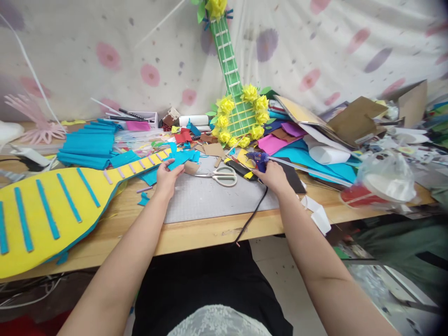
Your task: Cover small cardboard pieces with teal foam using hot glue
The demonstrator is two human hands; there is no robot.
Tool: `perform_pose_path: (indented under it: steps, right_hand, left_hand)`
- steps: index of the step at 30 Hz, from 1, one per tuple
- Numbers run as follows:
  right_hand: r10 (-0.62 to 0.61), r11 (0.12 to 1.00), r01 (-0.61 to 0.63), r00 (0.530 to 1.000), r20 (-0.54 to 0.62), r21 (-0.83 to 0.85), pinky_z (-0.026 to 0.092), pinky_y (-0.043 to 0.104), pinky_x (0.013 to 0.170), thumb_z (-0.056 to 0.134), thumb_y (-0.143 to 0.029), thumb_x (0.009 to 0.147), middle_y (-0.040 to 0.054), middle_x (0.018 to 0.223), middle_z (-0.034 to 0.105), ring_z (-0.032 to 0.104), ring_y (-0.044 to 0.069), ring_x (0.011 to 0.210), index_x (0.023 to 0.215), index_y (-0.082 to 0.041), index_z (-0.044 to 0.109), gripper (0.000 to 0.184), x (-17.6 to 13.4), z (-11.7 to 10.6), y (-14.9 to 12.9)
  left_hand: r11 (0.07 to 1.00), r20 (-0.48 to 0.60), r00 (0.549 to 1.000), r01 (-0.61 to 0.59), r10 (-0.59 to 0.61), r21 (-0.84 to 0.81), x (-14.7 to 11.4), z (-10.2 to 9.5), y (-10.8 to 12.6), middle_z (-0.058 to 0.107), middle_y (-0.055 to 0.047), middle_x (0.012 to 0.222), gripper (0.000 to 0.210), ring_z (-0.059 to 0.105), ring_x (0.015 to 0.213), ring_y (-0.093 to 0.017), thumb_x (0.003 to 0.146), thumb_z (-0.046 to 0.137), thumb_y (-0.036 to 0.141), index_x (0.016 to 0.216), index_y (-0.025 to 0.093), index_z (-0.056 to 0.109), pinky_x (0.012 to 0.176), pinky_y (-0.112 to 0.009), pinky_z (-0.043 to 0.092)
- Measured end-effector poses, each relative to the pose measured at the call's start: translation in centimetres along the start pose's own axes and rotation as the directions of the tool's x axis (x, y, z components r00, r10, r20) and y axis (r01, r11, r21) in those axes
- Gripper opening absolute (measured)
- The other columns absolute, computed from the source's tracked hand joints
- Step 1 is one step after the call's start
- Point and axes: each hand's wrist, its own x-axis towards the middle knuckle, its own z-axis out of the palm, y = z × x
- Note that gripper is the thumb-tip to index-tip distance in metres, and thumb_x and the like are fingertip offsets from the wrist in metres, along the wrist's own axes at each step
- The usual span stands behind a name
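Observation:
My left hand (167, 177) pinches a blue crepe-paper piece (181, 159) at the narrow end of a yellow cardboard lute (52, 200). Whether that piece is joined to the neck, I cannot tell. Blue strips cross the lute's body, and short pale purple strips line its neck. My right hand (275, 176) is closed around a dark blue glue gun (258, 161), with a long clear glue stick (308, 171) reaching out to the right behind it. Between my hands, scissors (224, 176) lie on a grey cutting mat (210, 200), beside a black and yellow cutter (241, 170).
A green paper guitar (241, 116) with yellow flowers leans on the curtain. Pleated blue paper (87, 144) lies at the left; coloured sheets and cardboard (357, 119) pile up at the right. A bagged red-and-white tub (378, 182) stands near the right edge. A black cord (254, 214) hangs over the front edge.

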Motion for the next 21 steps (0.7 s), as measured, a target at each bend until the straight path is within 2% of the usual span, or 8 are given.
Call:
perform_pose_path:
  steps: [3,6,9,14,21]
  right_hand:
    - [0.016,0.999,-0.015,0.999,-0.037,0.042,0.040,0.038,0.088,0.056,-0.042,0.080,0.0237,0.108,0.060,0.056,0.031,0.105,0.107,-0.004,0.055,0.047,0.4,0.9,-0.1]
    - [0.072,0.986,-0.065,0.997,-0.036,0.152,0.042,0.037,0.085,0.050,-0.042,0.083,0.0212,0.108,0.062,0.059,0.030,0.102,0.111,-0.007,0.055,0.045,0.7,1.2,0.0]
    - [0.110,0.951,-0.097,0.993,-0.031,0.292,0.044,0.036,0.083,0.049,-0.044,0.083,0.0178,0.106,0.064,0.060,0.029,0.099,0.112,-0.011,0.056,0.045,1.0,1.2,0.5]
    - [0.099,0.876,-0.066,0.994,-0.044,0.478,0.046,0.032,0.076,0.053,-0.038,0.078,0.0127,0.099,0.067,0.063,0.022,0.085,0.111,-0.014,0.057,0.041,1.8,1.2,1.5]
    - [0.090,0.881,-0.074,0.996,-0.011,0.467,0.047,0.030,0.067,0.054,-0.042,0.075,0.0117,0.089,0.067,0.061,0.019,0.072,0.102,-0.013,0.061,0.040,2.8,0.4,1.2]
  left_hand:
    - [1.000,-0.004,1.000,0.002,-0.002,0.016,-0.1,0.1,0.0,0.053,0.003,0.073,0.043,0.058,0.067,-0.010,0.049,0.076,0.014,0.086,0.017,0.054,0.073,-0.030,0.053]
    - [0.999,0.018,0.999,0.034,-0.034,-0.001,-0.2,0.2,0.2,0.054,0.003,0.070,0.037,0.057,0.065,-0.010,0.052,0.076,0.017,0.082,0.017,0.054,0.071,-0.030,0.053]
    - [0.997,0.042,0.996,0.075,-0.074,-0.018,-0.2,0.2,0.4,0.055,0.003,0.065,0.032,0.056,0.062,-0.009,0.055,0.074,0.019,0.079,0.016,0.055,0.070,-0.030,0.053]
    - [0.997,0.042,0.996,0.075,-0.075,0.002,-0.1,0.1,0.3,0.057,0.003,0.063,0.030,0.057,0.062,-0.009,0.056,0.076,0.023,0.077,0.015,0.057,0.072,-0.032,0.053]
    - [0.998,0.044,0.997,0.059,-0.058,-0.016,-0.2,0.2,0.1,0.061,0.001,0.064,0.034,0.059,0.060,-0.009,0.052,0.080,0.026,0.077,0.012,0.060,0.069,-0.029,0.054]
